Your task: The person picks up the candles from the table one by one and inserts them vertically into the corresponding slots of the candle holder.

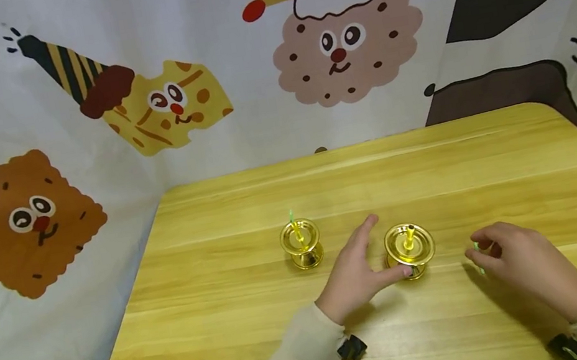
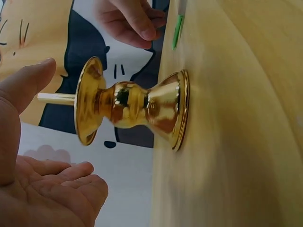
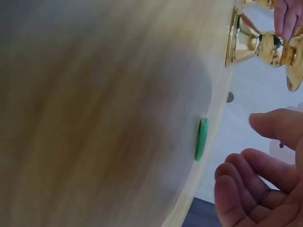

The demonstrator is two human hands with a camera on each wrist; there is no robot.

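Two shiny gold candle holders stand upright on the wooden table. The left candle holder (image 1: 308, 257) has a thin green piece (image 1: 291, 216) at its top. My left hand (image 1: 357, 273) is beside the right candle holder (image 2: 128, 105), thumb and fingers spread around it. In the left wrist view a gap shows between that hand and the holder's stem. A pale yellow tube (image 1: 410, 237) rises from the holder's dish. My right hand (image 1: 525, 265) hovers with loosely bent fingers over a small green stick (image 3: 202, 139), which lies on the table, apart from the fingers.
The yellow wooden table (image 1: 203, 319) has rounded far corners. A white cloth (image 1: 217, 15) with cartoon biscuits hangs behind it and to the left. Dark straps show at both wrists, the left strap (image 1: 352, 348) by a beige sleeve (image 1: 299, 354).
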